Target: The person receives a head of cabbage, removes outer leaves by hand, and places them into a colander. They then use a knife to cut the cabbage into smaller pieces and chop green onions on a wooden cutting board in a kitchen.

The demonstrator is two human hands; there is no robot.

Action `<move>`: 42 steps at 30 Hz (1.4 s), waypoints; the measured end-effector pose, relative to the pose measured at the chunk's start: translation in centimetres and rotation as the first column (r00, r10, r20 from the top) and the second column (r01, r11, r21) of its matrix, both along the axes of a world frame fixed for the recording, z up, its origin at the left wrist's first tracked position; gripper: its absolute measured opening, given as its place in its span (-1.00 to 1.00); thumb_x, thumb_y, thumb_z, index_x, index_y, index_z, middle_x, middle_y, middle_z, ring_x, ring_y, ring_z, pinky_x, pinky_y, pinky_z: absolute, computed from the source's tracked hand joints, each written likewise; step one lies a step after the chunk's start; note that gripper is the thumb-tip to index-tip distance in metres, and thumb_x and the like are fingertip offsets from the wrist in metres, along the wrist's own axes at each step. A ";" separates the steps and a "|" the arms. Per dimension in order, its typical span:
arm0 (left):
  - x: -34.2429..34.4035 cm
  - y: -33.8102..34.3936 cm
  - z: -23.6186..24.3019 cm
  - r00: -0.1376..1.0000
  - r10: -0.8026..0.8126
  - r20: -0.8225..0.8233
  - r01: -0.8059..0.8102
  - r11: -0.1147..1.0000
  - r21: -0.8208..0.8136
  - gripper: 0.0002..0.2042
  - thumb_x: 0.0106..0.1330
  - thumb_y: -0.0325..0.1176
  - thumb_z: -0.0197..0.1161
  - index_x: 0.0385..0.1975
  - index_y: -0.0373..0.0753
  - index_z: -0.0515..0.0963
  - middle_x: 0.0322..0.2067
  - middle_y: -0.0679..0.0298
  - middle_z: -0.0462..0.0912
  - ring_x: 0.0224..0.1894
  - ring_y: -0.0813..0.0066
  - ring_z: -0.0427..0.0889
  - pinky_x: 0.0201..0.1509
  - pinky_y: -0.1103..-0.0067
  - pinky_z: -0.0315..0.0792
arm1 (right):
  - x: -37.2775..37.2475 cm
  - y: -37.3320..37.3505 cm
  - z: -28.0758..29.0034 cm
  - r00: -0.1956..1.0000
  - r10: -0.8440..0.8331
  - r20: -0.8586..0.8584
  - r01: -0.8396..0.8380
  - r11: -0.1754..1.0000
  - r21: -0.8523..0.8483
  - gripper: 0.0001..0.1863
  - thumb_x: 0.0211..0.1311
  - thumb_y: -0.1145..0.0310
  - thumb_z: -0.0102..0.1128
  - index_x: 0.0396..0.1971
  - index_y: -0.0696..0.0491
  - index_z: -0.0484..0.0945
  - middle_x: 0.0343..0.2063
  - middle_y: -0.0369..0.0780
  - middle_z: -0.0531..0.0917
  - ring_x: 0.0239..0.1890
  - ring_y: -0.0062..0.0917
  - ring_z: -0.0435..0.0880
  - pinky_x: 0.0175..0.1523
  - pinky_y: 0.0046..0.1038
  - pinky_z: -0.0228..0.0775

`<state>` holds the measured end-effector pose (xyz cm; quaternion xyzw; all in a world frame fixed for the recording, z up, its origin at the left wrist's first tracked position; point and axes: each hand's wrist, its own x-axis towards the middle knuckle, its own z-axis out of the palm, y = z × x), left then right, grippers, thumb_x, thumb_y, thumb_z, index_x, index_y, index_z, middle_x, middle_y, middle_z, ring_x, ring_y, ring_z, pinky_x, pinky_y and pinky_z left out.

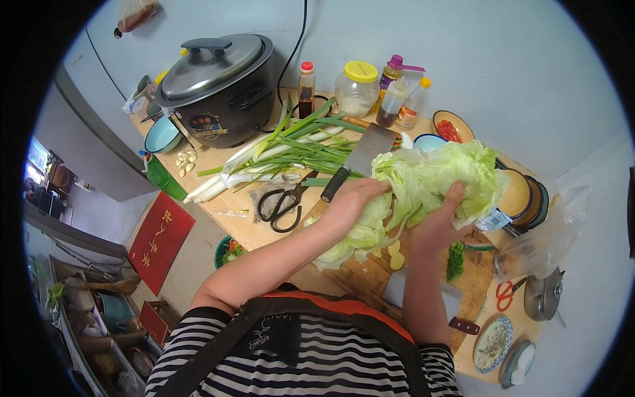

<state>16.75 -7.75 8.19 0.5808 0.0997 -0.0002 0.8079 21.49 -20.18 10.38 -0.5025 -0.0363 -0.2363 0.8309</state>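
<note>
Over the wooden cutting board point(356, 280) I hold a pale green, crinkled head of lettuce point(473, 175) between both hands. My left hand point(357, 204) is closed on its leaves at the left, the fingertips partly hidden among them. From below and the right, my right hand point(438, 223) grips the main bulk, with the thumb up against it. Loose leaves point(337, 255) hang or lie below. Sliced ginger point(395, 255) and chopped green herbs point(455, 261) rest on the board. A knife blade point(413, 289) lies partly beneath my right forearm.
A cleaver point(370, 153) lies beside leeks point(264, 155) and black scissors point(281, 205). Behind stand a large dark cooker point(218, 86), a sauce bottle point(306, 91) and a yellow-lidded jar point(357, 86). Rightward are stacked bowls point(514, 193), orange-handled scissors point(505, 298) and a patterned plate point(493, 344).
</note>
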 end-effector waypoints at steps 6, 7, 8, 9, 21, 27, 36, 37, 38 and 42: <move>0.3 -0.2 -0.6 0.996 0.055 0.067 -0.060 0.995 0.076 -0.77 0.22 -0.36 0.28 -0.19 -0.32 0.51 -0.28 0.32 0.60 -0.27 0.68 0.53 -0.16 0.69 0.41 | -1.3 0.7 0.2 0.997 0.072 0.006 -0.072 0.997 0.021 -0.51 0.28 0.37 0.10 0.16 0.16 0.23 0.07 -0.15 0.43 0.03 -0.42 0.49 0.07 -0.38 0.41; 0.2 0.0 -0.8 0.996 0.047 0.075 -0.051 0.997 0.058 -0.77 0.20 -0.38 0.29 -0.20 -0.31 0.51 -0.29 0.33 0.60 -0.27 0.68 0.52 -0.16 0.69 0.40 | -1.3 0.8 0.4 0.995 0.092 -0.030 -0.089 0.993 0.083 -0.51 0.28 0.36 0.09 0.16 0.16 0.23 0.07 -0.16 0.42 0.04 -0.42 0.48 0.08 -0.37 0.41; 0.2 0.0 -1.0 0.995 0.075 0.070 -0.079 0.995 0.056 -0.81 0.20 -0.40 0.28 -0.25 -0.29 0.51 -0.31 0.33 0.59 -0.28 0.67 0.51 -0.17 0.68 0.39 | -1.0 0.8 0.4 0.995 0.097 -0.034 -0.092 0.989 0.119 -0.51 0.28 0.37 0.09 0.17 0.16 0.23 0.07 -0.15 0.43 0.04 -0.41 0.48 0.08 -0.36 0.41; 0.1 0.1 -1.1 0.993 0.103 0.064 -0.107 0.993 0.055 -0.85 0.19 -0.41 0.27 -0.29 -0.28 0.51 -0.34 0.34 0.58 -0.30 0.67 0.50 -0.18 0.68 0.38 | -0.4 0.7 0.4 0.994 0.103 -0.039 -0.096 0.983 0.154 -0.51 0.28 0.38 0.08 0.17 0.17 0.22 0.07 -0.15 0.43 0.04 -0.41 0.48 0.08 -0.36 0.41; -0.6 3.0 -2.1 0.932 0.363 -0.007 -0.355 0.908 -0.222 -0.81 0.23 -0.59 0.18 -0.22 -0.18 0.43 -0.30 0.33 0.55 -0.36 0.59 0.55 -0.39 0.64 0.48 | 4.6 -5.4 -3.5 0.886 0.404 -0.226 -0.262 0.840 0.475 -0.54 0.37 0.28 -0.09 0.19 0.15 0.21 0.09 -0.10 0.41 0.09 -0.22 0.47 0.12 -0.11 0.39; -0.7 3.2 -1.2 0.970 0.219 0.105 -0.236 0.954 0.184 -0.91 0.24 -0.56 0.11 -0.40 -0.28 0.56 -0.34 0.30 0.60 -0.34 0.62 0.54 -0.21 0.67 0.43 | 4.1 -5.0 -2.5 0.938 0.317 -0.139 -0.242 0.888 0.392 -0.56 0.36 0.33 -0.05 0.18 0.15 0.22 0.07 -0.11 0.43 0.05 -0.27 0.49 0.10 -0.17 0.43; -0.3 0.5 -0.2 0.999 0.028 -0.032 -0.015 0.935 0.353 -0.62 0.12 -0.24 0.37 -0.16 -0.35 0.51 -0.25 0.24 0.59 -0.17 0.60 0.51 -0.06 0.62 0.40 | -0.4 -0.4 -0.7 0.939 0.305 -0.158 -0.255 0.927 0.275 -0.58 0.37 0.27 -0.05 0.15 0.13 0.28 0.06 -0.16 0.45 0.09 -0.34 0.47 0.14 -0.25 0.38; -0.4 0.6 -0.5 1.000 0.004 0.001 -0.004 0.940 0.341 -0.61 0.11 -0.25 0.38 -0.15 -0.34 0.50 -0.24 0.24 0.59 -0.16 0.60 0.51 -0.05 0.62 0.40 | -0.5 -0.3 -0.8 0.932 0.327 -0.156 -0.275 0.919 0.282 -0.58 0.37 0.26 -0.05 0.15 0.13 0.28 0.06 -0.17 0.45 0.09 -0.35 0.46 0.16 -0.25 0.37; -0.5 0.7 -0.7 0.999 -0.021 0.033 0.009 0.944 0.329 -0.60 0.10 -0.25 0.39 -0.13 -0.34 0.49 -0.22 0.25 0.59 -0.16 0.59 0.50 -0.04 0.61 0.40 | -0.4 -0.5 -0.9 0.908 0.389 -0.158 -0.325 0.889 0.323 -0.58 0.38 0.25 -0.07 0.15 0.12 0.28 0.06 -0.17 0.45 0.09 -0.34 0.46 0.16 -0.24 0.36; -0.4 0.9 -1.0 0.992 -0.031 0.119 -0.019 0.919 0.394 -0.63 0.08 -0.32 0.39 -0.15 -0.33 0.50 -0.20 0.26 0.58 -0.16 0.59 0.51 -0.06 0.63 0.40 | 0.9 -1.4 -2.1 0.847 0.513 -0.139 -0.413 0.800 0.434 -0.58 0.37 0.26 -0.05 0.15 0.14 0.27 0.04 -0.17 0.46 0.05 -0.35 0.48 0.13 -0.25 0.38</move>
